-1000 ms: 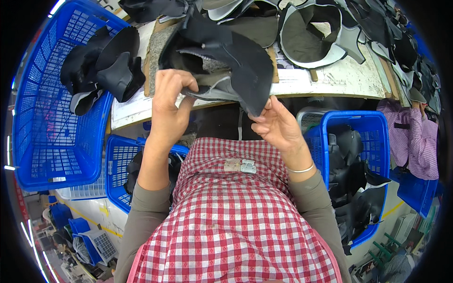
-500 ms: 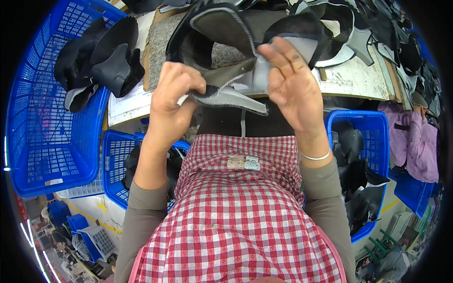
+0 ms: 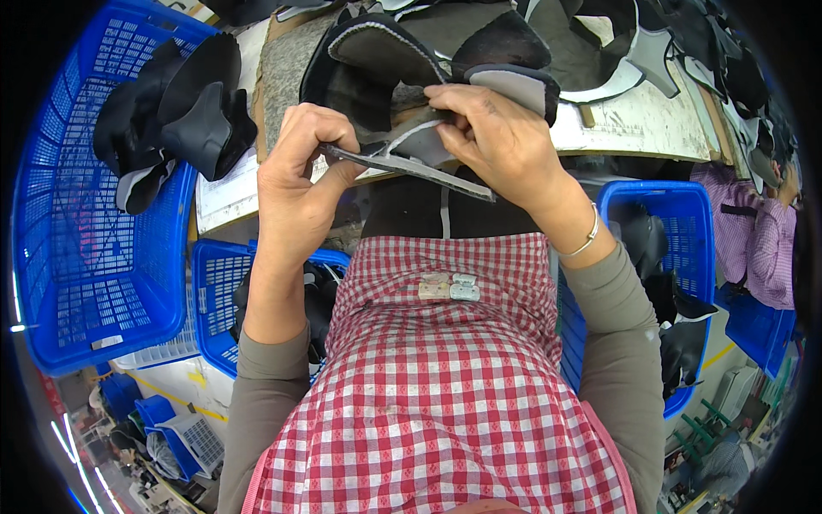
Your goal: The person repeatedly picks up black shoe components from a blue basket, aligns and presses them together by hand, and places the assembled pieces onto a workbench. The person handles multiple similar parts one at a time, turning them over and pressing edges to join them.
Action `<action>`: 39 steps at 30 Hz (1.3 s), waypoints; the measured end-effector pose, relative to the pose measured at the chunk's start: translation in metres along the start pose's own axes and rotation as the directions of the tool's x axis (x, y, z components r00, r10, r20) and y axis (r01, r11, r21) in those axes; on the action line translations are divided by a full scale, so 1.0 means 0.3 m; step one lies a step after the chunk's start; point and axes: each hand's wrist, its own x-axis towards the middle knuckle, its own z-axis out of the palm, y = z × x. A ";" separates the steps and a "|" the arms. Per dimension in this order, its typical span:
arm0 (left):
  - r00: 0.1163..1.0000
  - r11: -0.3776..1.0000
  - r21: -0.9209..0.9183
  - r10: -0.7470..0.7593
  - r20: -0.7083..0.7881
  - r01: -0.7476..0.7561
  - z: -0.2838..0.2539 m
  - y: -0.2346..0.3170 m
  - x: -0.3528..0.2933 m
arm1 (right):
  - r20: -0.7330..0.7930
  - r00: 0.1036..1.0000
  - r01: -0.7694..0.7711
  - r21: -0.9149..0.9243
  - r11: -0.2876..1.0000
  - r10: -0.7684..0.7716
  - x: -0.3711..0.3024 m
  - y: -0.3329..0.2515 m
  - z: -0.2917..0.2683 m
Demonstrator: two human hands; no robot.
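Head view: person in a red checked apron (image 3: 445,403), seen from above.
Baskets: blue basket (image 3: 77,248) at nine o'clock holding black pieces; another (image 3: 676,223) at three o'clock.
Table: pale worktop (image 3: 634,128) at twelve o'clock, strewn with dark cut pieces.
Shoe piece: black and grey padded shoe piece (image 3: 402,158), held above the table edge.
Left hand (image 3: 300,184): pinching its left end.
Right hand (image 3: 505,141): fingers closed over its top.

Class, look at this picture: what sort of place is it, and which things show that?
Probably a footwear or sewing workshop: black and grey cut fabric pieces piled on a worn workbench, and blue plastic crates holding more.
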 end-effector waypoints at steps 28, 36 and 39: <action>0.994 0.994 -0.098 -0.062 -0.086 0.053 -0.096 0.005 0.183 | -0.005 0.992 0.124 -0.167 0.978 -0.127 0.128 0.059 0.004; 0.761 0.977 -0.197 0.190 0.620 -0.084 0.065 0.078 0.004 | -0.100 0.990 -0.116 -0.196 0.974 0.097 0.211 0.086 0.011; 0.832 0.855 -0.197 -0.373 0.410 0.480 0.195 -0.020 -0.096 | -0.054 0.989 -0.143 -0.171 0.975 0.136 0.199 0.063 0.022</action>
